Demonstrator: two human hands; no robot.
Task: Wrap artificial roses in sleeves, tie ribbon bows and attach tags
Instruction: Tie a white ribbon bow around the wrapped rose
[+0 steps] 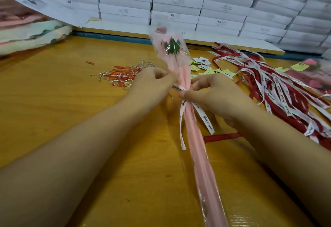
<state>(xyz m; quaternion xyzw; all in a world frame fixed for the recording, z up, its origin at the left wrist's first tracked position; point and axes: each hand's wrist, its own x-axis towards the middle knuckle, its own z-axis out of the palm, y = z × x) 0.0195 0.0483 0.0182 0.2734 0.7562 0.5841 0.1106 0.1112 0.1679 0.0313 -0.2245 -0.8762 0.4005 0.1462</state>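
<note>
A rose in a pink and clear sleeve (194, 137) lies lengthwise on the wooden table (71, 101), its bloom and green leaves (172, 46) at the far end. A white printed ribbon (206, 119) is tied around the sleeve's gathered neck, with two tails hanging toward me. My left hand (152, 81) pinches a ribbon loop on the sleeve's left side. My right hand (211, 94) pinches the ribbon at the knot on the right side.
Red paper clips and silver twist ties (121, 76) are scattered left of the rose. Small yellow and white tags (202, 65) lie behind my right hand. A heap of red and white ribbons (279, 90) fills the right. White boxes (179, 3) are stacked at the back.
</note>
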